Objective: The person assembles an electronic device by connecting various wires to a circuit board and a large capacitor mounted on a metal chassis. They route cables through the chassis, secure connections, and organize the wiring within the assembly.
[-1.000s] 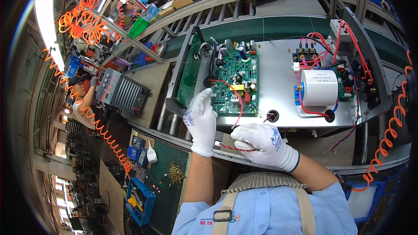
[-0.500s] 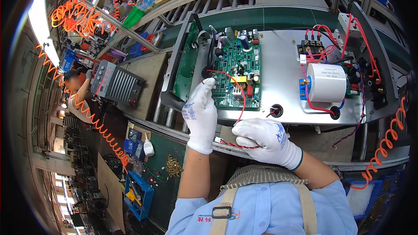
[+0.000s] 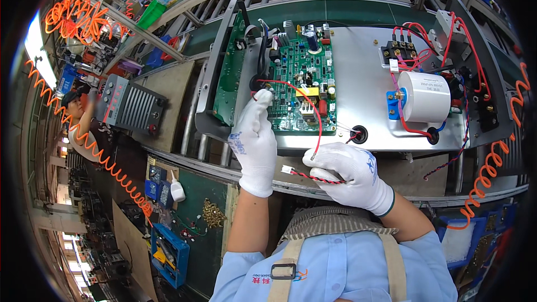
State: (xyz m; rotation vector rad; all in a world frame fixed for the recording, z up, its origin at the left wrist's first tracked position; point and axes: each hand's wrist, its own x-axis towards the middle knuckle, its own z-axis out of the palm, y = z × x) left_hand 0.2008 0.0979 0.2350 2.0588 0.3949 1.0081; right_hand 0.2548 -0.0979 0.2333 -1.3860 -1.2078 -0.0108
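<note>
My left hand (image 3: pixel 254 148), in a white glove, reaches to the black grommet beside the green circuit board (image 3: pixel 291 109). Its fingertips pinch together on a short bit of red wire, mostly hidden by the glove. A longer red wire (image 3: pixel 318 117) arcs from the grommet over the board to my right hand (image 3: pixel 349 170), also gloved. The thumb and fingers there close on that wire's end, where a small metal terminal shows. Through the same hand runs a twisted red-and-black cable (image 3: pixel 313 178), its white connector (image 3: pixel 288 170) sticking out toward the left.
The metal chassis (image 3: pixel 358 78) carries a large white capacitor (image 3: pixel 425 97) and a wired black terminal block (image 3: pixel 400 51). It rests over a roller conveyor. At left stand a finished-looking grey unit (image 3: pixel 131 106), a blue tool bin (image 3: pixel 170 254) and brass screws (image 3: pixel 212 213). Another person works beyond.
The view has shifted slightly, with the left-hand background sliding left. My right hand has turned a little, so the red wire's terminal and more twisted cable show. Both hands keep their pinch.
</note>
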